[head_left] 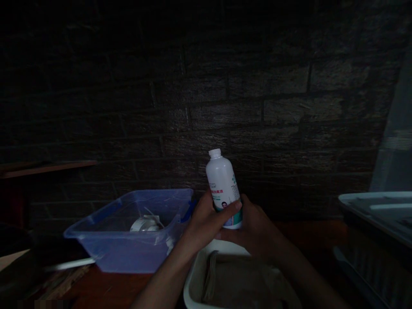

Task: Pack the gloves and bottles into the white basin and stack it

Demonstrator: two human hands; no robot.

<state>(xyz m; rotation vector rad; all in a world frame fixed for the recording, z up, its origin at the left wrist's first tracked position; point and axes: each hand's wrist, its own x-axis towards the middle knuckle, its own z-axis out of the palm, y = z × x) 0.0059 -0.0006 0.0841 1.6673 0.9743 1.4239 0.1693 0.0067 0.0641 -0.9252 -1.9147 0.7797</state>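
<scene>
A white plastic bottle (221, 174) with a white cap and a label in red and green print is held up in front of me, tilted slightly to the left. My left hand (209, 216) wraps round its lower left side, the thumb lying across the label. My right hand (252, 221) grips the lower right side and base, its fingers partly hidden behind the bottle. Just below both hands is a white tub (190, 279) with brownish folded cloth or paper (238, 277) inside.
On the left stands a translucent blue-purple bin (125, 253) with white items (146, 223) in it. A lidded container (376, 210) is at the right. Behind everything rises a dark brick wall (206, 94). A wooden board (48, 168) juts in from the left.
</scene>
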